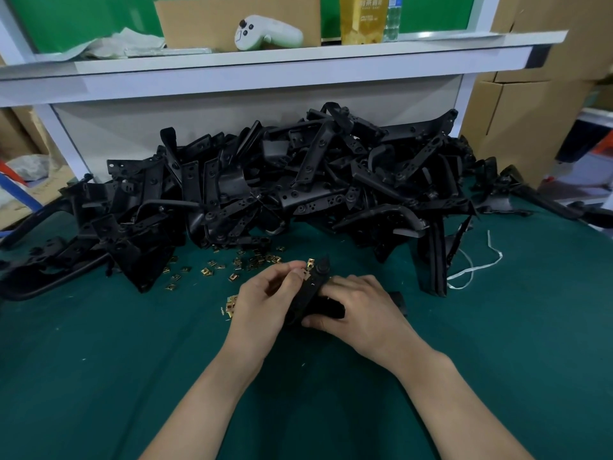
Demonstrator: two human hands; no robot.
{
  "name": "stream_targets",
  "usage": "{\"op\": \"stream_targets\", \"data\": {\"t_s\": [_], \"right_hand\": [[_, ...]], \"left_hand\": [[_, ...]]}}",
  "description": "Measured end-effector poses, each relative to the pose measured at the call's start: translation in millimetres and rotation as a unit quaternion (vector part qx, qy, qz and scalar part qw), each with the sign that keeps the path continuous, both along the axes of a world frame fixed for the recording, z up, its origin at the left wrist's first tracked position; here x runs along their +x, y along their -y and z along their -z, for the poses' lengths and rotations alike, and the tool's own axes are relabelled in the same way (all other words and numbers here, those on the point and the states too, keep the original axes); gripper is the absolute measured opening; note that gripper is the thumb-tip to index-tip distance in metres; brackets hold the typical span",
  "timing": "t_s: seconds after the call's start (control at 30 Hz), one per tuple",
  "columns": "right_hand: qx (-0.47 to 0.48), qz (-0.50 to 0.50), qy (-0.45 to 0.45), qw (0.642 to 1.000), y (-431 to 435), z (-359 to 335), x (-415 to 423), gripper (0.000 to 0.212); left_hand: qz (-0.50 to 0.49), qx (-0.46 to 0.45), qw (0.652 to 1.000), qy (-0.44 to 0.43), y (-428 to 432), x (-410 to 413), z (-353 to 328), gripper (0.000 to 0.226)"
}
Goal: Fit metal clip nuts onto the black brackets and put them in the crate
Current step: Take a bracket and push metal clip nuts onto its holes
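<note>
You are fitting a clip onto a bracket. Your right hand (358, 310) is curling its fingers (323, 322) around the black bracket (310, 293) in the middle of the frame. Your left hand (262, 303) is pinching a small gold clip (310, 263) at the bracket's top end. Next, I think, you are needing to push it all the way on. More clips (238, 262) are lying on the green counter (99, 376) just above your hands. No crate is showing.

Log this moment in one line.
left hand: pinching clip nut at bracket end | right hand: gripping bracket | stage: fitting
</note>
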State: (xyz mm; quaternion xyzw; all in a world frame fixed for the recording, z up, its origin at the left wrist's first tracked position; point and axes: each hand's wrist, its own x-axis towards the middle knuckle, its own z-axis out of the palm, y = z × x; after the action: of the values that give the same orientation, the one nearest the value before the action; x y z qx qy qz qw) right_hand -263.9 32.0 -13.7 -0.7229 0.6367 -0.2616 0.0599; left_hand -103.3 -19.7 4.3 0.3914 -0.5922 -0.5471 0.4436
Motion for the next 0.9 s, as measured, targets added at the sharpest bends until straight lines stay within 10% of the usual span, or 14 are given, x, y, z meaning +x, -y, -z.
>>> {"op": "stream_targets", "data": {"t_s": [0.9], "right_hand": [[-0.02, -0.004, 0.01, 1.0, 0, 3, 1, 0.064]], "left_hand": [[-0.001, -0.083, 0.993, 0.084, -14, -6, 3, 0.023]]}}
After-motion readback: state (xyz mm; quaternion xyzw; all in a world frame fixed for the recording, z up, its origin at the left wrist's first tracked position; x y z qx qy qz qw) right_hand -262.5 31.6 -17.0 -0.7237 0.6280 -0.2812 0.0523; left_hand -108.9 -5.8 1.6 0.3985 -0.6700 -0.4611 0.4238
